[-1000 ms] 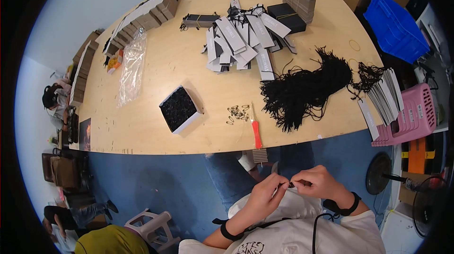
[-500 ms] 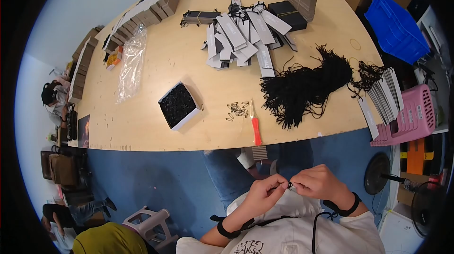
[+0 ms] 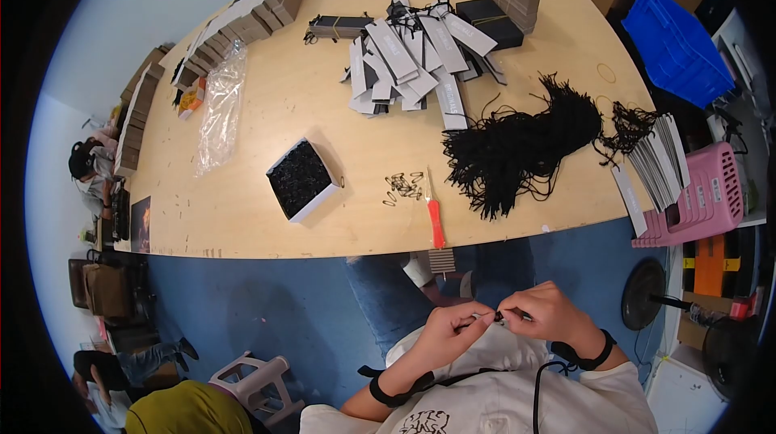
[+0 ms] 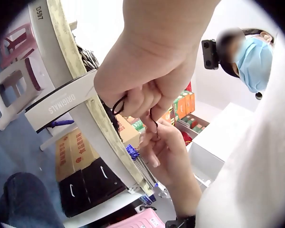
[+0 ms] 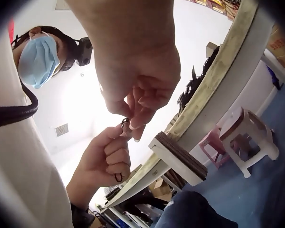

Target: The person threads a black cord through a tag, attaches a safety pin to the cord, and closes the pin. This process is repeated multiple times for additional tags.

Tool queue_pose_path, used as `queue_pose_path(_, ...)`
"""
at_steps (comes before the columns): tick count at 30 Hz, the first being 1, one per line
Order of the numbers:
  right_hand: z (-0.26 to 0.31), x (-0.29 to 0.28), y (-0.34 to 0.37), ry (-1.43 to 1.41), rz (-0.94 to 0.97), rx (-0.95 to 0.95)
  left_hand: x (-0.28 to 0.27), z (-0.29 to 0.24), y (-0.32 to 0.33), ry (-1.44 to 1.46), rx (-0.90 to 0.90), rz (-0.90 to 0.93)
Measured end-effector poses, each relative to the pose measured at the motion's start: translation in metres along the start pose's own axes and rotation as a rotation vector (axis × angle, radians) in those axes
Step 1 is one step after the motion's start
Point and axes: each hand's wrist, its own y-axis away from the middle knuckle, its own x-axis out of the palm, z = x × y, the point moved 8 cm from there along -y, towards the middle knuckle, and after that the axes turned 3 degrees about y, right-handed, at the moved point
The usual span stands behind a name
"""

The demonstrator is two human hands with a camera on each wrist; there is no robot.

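Note:
Between the fingertips of my two hands, over my lap in the head view, is a small dark piece of black cord (image 4: 154,121). My left hand (image 3: 457,329) pinches it, and a small cord loop (image 4: 118,105) shows by that hand's curled fingers in the left wrist view. From the other side my right hand (image 3: 546,313) pinches at the same piece, thumb against fingers. A tight black ring (image 5: 126,122) shows at the meeting fingertips in the right wrist view. A stack of tags (image 5: 180,156) printed ORIGINALS lies by the table's front edge, below both hands' level.
On the table (image 3: 364,228) are a box of small black pieces (image 3: 299,179), loose oval clips (image 3: 402,186), a red-handled tool (image 3: 435,220), black cords (image 3: 521,147) and piled tags (image 3: 408,66). A pink basket (image 3: 711,195) with tags stands right; a stool (image 3: 255,385) behind left.
The head view has shifted slightly. Both hands stay together over the lap, with small finger movements around the dark piece. Nothing on the table has moved.

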Motion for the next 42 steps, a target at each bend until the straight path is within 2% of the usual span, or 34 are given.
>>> queue_pose_path(14,-0.004,-0.001,0.001,-0.097,0.004,0.025,0.000,0.006,-0.002,0.164,-0.077,0.068)
queue_pose_path(16,-0.004,-0.001,0.000,-0.115,0.112,0.099,0.001,0.006,-0.003,0.170,-0.078,0.077)
queue_pose_path(22,0.000,-0.002,0.001,0.034,0.055,-0.038,0.004,0.002,-0.005,0.127,-0.068,0.105)
queue_pose_path(28,0.003,-0.001,-0.001,0.153,0.054,-0.062,0.004,0.006,-0.006,0.106,-0.085,0.136)
queue_pose_path(31,0.000,0.001,0.002,0.130,0.004,-0.052,0.003,0.010,-0.007,0.145,-0.060,0.127)
queue_pose_path(37,-0.006,-0.007,0.005,0.060,-0.020,0.010,0.005,-0.001,-0.006,0.179,-0.128,0.136)
queue_pose_path(42,0.000,-0.006,0.002,0.041,-0.059,-0.042,0.001,0.004,-0.005,0.182,-0.073,0.076)
